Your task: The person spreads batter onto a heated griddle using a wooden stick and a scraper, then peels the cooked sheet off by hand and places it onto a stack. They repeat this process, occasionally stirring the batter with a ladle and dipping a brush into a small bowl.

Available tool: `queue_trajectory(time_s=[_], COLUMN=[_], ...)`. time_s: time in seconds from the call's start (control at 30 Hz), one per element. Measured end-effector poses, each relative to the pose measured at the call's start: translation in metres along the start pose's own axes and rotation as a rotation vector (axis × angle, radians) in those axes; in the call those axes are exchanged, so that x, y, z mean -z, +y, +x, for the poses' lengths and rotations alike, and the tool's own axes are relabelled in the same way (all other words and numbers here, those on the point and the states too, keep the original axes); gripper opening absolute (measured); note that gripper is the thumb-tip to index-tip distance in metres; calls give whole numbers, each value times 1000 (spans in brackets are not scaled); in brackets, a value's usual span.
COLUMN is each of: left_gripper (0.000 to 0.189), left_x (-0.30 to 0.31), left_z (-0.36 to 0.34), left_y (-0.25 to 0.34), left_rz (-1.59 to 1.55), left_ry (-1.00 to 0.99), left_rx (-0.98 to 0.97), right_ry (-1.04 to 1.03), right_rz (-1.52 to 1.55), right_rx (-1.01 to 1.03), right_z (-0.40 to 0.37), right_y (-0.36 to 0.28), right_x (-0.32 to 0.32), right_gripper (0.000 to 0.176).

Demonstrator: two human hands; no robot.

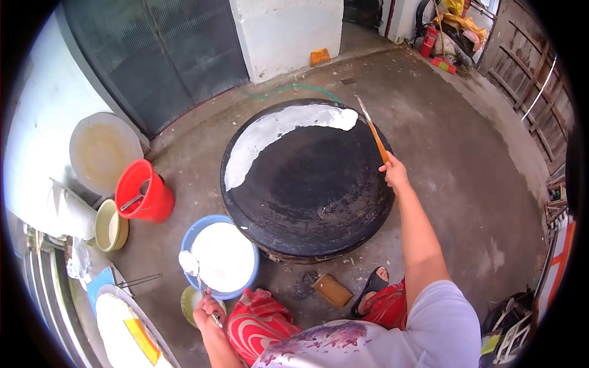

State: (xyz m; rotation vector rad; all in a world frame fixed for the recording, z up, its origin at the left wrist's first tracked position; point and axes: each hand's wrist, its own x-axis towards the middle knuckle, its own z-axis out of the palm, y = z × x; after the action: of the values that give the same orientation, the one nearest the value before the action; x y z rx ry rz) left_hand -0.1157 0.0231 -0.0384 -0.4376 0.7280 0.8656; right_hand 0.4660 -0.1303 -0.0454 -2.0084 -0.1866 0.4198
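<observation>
My right hand (394, 173) grips a long, thin wooden spatula (375, 136) whose pale end reaches past the far right rim of a large round black griddle (313, 178). A band of white batter (264, 135) curves along the griddle's far and left side, thickest near the spatula. In my left hand (208, 311) is a metal ladle (189, 262), its bowl coated white, at the left rim of a blue basin (253, 279). White batter (224, 254) fills much of this basin. A greenish bowl (189, 303) sits partly hidden below it.
A red bucket (161, 202) containing a metal utensil and a yellowish bowl (119, 236) stand at left. A round, pale disc (104, 153) leans against the wall. A brown block (333, 290) lies near my foot. Behind the griddle runs a green hose (294, 87).
</observation>
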Motion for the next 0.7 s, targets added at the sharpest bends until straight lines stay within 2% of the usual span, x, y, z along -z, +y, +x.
queue_trajectory(time_s=[0.03,0.1,0.23,0.27,0.37,0.43,0.5,0.53,0.57,0.6,0.63,0.7], left_gripper=[30,32,31,31,31,31,31,31,32,31,31,30], left_x=[-4,-12,-31,-34,-40,-41,-40,-40,-39,-41,-39,-33], left_z=[-7,-21,-41,-42,-41,-37,-32,-29,-29,-32,-32,-28], left_y=[-3,-9,-28,-32,-44,-50,-55,-57,-60,-66,-66,-65], left_rz=[3,11,20,23,45,61,65,61,53,87,84,143], left_ry=[-4,-66,-131,-127,-131,-130,-148,-102,-58,-24,-23,-25], left_rx=[-5,-30,-37,-42,-55,-25,-3,13,26,5,0,-16], right_ry=[-3,-135,-278,-184,-185,-274,-329,-329,-190,-53,-59,-245], right_rz=[6,18,63,97,59,70,22,21,0,-20,-20,-65], right_rx=[1,-162,-155,-188,-214,-164,-142,-139,-62,13,14,64], right_z=[6,12,6,6,9,-1,-9,3,25,22,17,-3], right_y=[-4,-11,-17,-17,-14,-22,-30,-15,12,7,5,-10], right_x=[0,-2,4,5,-5,-20,-8,-9,-16,-19,-23,-41], right_gripper=[40,39,36,35,34,32,32,32,31,30,30,29])
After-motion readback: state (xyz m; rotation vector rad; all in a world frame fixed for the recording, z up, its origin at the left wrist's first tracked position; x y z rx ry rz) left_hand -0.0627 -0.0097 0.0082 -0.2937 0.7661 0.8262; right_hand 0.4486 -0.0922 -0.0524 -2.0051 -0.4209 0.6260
